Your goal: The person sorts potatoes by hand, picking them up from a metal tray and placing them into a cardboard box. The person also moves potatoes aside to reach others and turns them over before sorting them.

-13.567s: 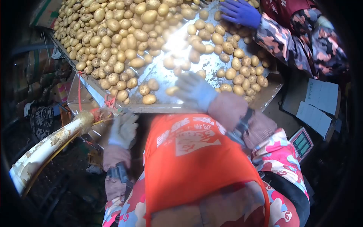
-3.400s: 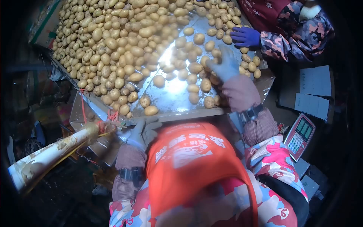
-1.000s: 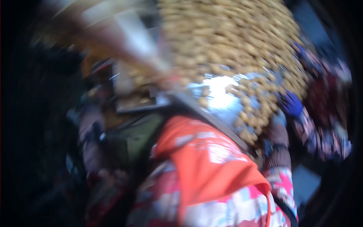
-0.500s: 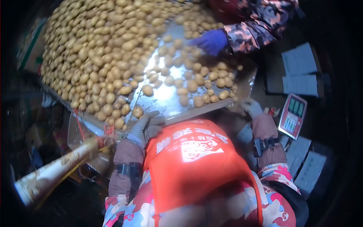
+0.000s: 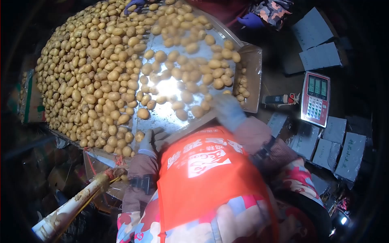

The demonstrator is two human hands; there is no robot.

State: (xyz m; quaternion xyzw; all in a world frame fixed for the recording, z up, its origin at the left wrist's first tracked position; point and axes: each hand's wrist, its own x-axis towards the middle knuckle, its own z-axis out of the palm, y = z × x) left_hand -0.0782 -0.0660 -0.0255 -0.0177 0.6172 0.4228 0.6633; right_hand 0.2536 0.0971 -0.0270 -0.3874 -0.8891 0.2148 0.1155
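My left hand (image 5: 153, 141), in a grey glove, rests at the near edge of the metal sorting table (image 5: 162, 115), its thumb and fingers apart. Beside it lie single potatoes (image 5: 143, 113) and the edge of the big potato heap (image 5: 93, 81). My right hand (image 5: 229, 110), gloved too, is smeared by motion over the table's near right corner; its fingers cannot be made out. Closest to it are loose potatoes, some blurred by motion, and an open cardboard box (image 5: 253, 77) with small potatoes inside.
Opposite, a co-worker's purple-gloved hands (image 5: 251, 21) show at the far side. At right stand a red-and-white digital scale (image 5: 315, 99), scissors (image 5: 292, 98) and several wrapped boxes (image 5: 350, 156). A pale, stained pole (image 5: 73, 204) slants at lower left.
My right hand has moved left, from beside the box to over the table corner. The co-worker's hands have drawn back to the far side. Potatoes on the table have shifted, and the view has moved.
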